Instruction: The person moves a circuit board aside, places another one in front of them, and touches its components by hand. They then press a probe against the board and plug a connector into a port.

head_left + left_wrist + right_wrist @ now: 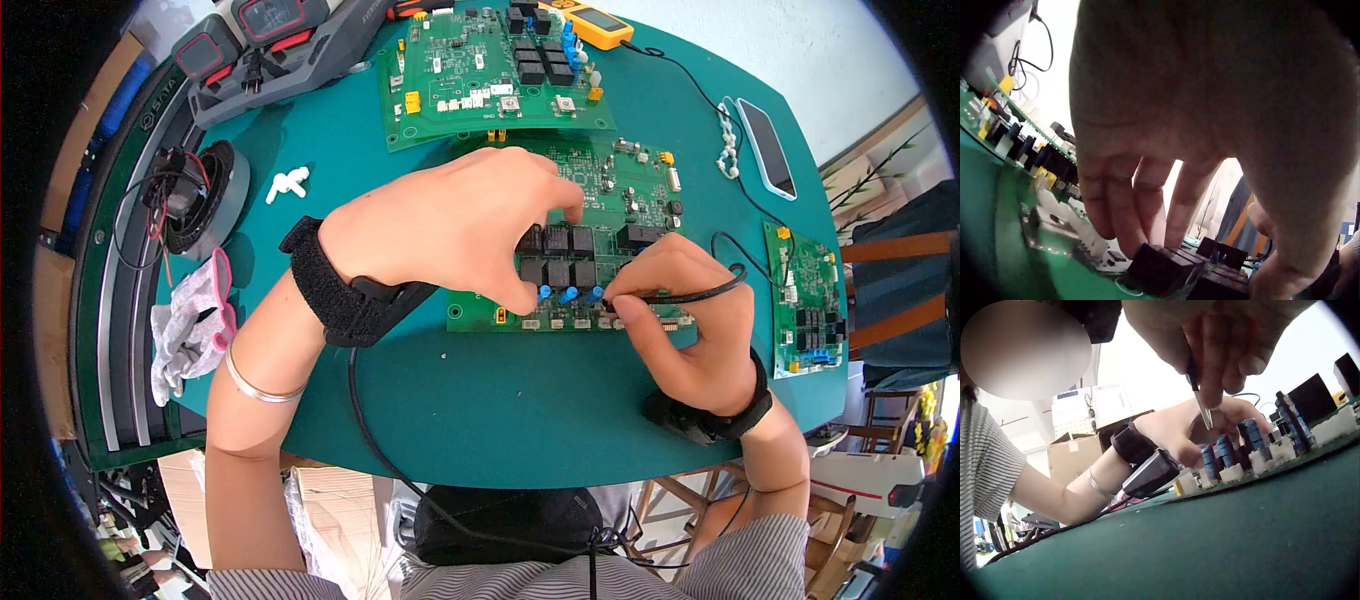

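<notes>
A green circuit board (pixel 468 318) lies on the table under both hands. My left hand (pixel 450 215) arches over its black relays (pixel 557 272), thumb at the near side and bent fingers at the far side, gripping the board there. My right hand (pixel 700 320) pinches a thin probe (pixel 1202 411) with slender metal tips, pointing down toward the row of blue upright parts (pixel 1225 451) along the near edge. A black cable (pixel 700 297) runs back from that probe over the fingers. In the head view the probe tips are hidden by the fingers.
Behind stands a second circuit board (pixel 440 125), and a smaller one (pixel 805 270) lies at right. A yellow multimeter (pixel 600 27), white phone (pixel 765 148), grey tool batteries (pixel 270 20), round speaker-like part (pixel 215 195), white earbuds (pixel 288 184) and glove (pixel 190 330) surround the work.
</notes>
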`<state>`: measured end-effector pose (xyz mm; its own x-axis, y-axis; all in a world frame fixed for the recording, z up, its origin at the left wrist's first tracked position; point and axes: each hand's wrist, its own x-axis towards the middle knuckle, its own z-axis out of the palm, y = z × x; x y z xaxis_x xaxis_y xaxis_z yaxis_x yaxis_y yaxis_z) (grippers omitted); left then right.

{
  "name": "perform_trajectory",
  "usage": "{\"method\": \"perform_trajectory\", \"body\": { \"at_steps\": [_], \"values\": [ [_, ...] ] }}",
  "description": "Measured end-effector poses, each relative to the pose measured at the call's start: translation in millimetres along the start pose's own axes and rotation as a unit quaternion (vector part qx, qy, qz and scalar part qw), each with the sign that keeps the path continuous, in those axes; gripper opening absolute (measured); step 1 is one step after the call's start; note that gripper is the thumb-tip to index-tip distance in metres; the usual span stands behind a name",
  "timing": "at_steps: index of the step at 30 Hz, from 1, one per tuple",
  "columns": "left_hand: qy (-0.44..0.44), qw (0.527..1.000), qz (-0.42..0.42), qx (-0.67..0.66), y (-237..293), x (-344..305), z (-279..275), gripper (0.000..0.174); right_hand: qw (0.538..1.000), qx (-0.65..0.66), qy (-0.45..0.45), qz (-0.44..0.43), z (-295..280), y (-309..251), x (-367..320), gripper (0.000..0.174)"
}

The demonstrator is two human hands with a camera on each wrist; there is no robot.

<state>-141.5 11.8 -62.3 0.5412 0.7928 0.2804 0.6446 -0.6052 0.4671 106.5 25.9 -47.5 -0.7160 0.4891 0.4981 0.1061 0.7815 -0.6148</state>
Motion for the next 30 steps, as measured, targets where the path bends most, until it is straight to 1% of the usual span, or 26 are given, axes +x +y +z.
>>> {"method": "perform_trajectory", "body": {
  "at_steps": [4, 6, 9, 13, 15, 19, 21, 25, 27, 28, 30],
  "values": [
    [-0.024, 0.999, -0.010, -0.026, 4, 7, -1, 0.055, 1.000, -0.004, -0.005, -0.001, 2, 4, 0, 0.012],
    [-0.033, 0.998, -0.028, -0.046, 3, 9, 3, 0.055, 0.998, -0.005, -0.057, -0.018, 2, 5, 2, 0.013],
    [-0.035, 0.998, -0.016, -0.051, 3, 9, 3, 0.056, 0.998, -0.032, -0.053, -0.011, 1, 5, 1, 0.012],
    [-0.050, 0.998, -0.015, -0.038, 4, 10, 2, 0.056, 0.998, -0.033, -0.053, 0.007, 2, 7, 0, 0.010],
    [-0.045, 0.998, -0.004, -0.035, 3, 9, 2, 0.055, 0.999, -0.008, -0.051, 0.000, 3, 8, 0, 0.010],
    [-0.044, 0.998, -0.005, -0.037, 7, 6, 3, 0.055, 0.998, -0.011, -0.065, -0.005, 4, 7, -3, 0.011],
    [-0.064, 0.997, -0.018, -0.029, 10, 6, 0, 0.055, 0.995, -0.020, -0.097, -0.034, 4, 8, -3, 0.013],
    [-0.062, 0.997, -0.012, -0.034, 6, 6, 1, 0.055, 0.995, -0.035, -0.091, -0.032, 3, 8, -3, 0.013],
    [-0.057, 0.998, 0.001, -0.037, 6, 6, 1, 0.054, 0.997, -0.032, -0.066, -0.016, 4, 8, -4, 0.013],
    [-0.055, 0.998, 0.002, -0.031, 3, 7, -2, 0.054, 0.997, -0.034, -0.064, -0.021, 4, 11, 0, 0.013],
    [-0.054, 0.998, -0.001, -0.018, 3, 6, -1, 0.054, 0.995, -0.028, -0.085, -0.032, 4, 11, 0, 0.014]
  ]
}}
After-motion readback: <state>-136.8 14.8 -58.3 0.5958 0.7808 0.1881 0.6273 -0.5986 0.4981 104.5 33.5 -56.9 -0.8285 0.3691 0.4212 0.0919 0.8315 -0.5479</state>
